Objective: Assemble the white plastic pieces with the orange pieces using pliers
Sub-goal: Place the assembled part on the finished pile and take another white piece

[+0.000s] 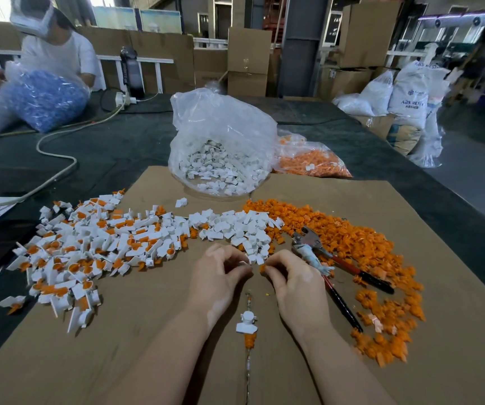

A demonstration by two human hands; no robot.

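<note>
Warehouse floor behind, stacked cartons and white sacks; up front, a brown cardboard sheet (153, 331) spread over a dark table (113, 147).

Left hand (216, 283) at sheet centre, fingers curled, thumb and fingertips pinched on something small and whitish, barely visible behind the fingers. Right hand (295, 283) just beside it, fingers curled, pinching a small orange piece (262, 268) at the fingertips. Fingertips of both hands nearly meeting, right at the near edge of the white pile (235, 226).

Pliers (323, 258) lying on the sheet just right of the right hand, jaws toward the orange pile (352, 238), red-and-black handles toward the viewer, one handle partly hidden behind the right wrist. Orange pile curving round to the right of both hands. Assembled pile (89, 244) of white-and-orange parts well to the left of the left hand. One assembled part (247, 325) between the forearms, resting on a thin strip; strip's nature hard to tell.

Beyond the hands, clear bag (221, 147) of white pieces, and beside it an orange bag (311, 162), partly hidden by the clear one. Far left, another person (57, 54) with a bag of blue parts, blurred and cut off by the frame edge.
</note>
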